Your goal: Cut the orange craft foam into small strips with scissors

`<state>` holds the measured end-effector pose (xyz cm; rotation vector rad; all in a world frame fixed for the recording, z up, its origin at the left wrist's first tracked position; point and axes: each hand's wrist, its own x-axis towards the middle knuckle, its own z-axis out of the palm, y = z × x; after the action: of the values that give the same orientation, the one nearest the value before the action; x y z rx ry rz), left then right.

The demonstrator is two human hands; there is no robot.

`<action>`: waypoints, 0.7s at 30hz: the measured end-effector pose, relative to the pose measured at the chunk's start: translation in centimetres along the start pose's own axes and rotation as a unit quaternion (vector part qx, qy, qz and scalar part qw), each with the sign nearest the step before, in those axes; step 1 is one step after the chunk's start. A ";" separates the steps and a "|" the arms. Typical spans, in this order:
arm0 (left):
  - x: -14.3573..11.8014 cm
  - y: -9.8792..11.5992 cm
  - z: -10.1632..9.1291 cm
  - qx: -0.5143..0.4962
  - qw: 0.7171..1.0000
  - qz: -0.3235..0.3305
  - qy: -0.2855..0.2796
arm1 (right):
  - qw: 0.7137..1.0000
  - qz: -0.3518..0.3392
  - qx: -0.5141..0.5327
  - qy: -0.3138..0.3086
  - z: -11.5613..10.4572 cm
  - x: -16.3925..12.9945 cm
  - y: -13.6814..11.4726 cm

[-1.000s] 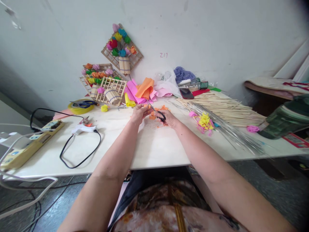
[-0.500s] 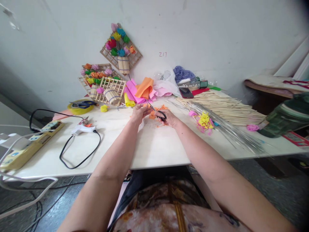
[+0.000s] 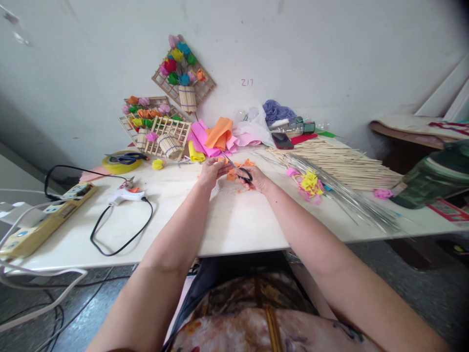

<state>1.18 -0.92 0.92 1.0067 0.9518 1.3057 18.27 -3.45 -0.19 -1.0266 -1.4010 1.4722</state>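
Note:
My right hand point(image 3: 257, 180) is closed round the black handles of a pair of scissors point(image 3: 245, 175), whose blades point up and left toward my other hand. My left hand point(image 3: 212, 172) has its fingers pressed together at a bit of orange crepe paper point(image 3: 221, 160), close to the blade tips. Under and between the hands lie several orange paper scraps point(image 3: 247, 163) on the white table point(image 3: 245, 227). Just behind them rest folded orange crepe paper point(image 3: 220, 134) and a pink sheet point(image 3: 201, 139).
Left are a white glue gun point(image 3: 126, 196), a power strip point(image 3: 47, 222) and yellow tape point(image 3: 122, 166) with blue-handled scissors. Flower-decorated stick lattices point(image 3: 172, 134) lean on the wall. Right are thin sticks point(image 3: 337, 161), wires point(image 3: 330, 188), yellow paper flowers point(image 3: 310, 182), a phone point(image 3: 282, 141) and a green bottle point(image 3: 432, 176).

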 end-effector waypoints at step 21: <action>-0.1 0.2 0.1 -0.024 1.000 -0.001 -0.004 | 1.000 -0.013 -0.015 0.015 0.5 0.3 -0.1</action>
<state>1.19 -1.04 1.12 0.9737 0.9116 1.3170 17.72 -3.33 -0.09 -1.0406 -1.4145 1.4149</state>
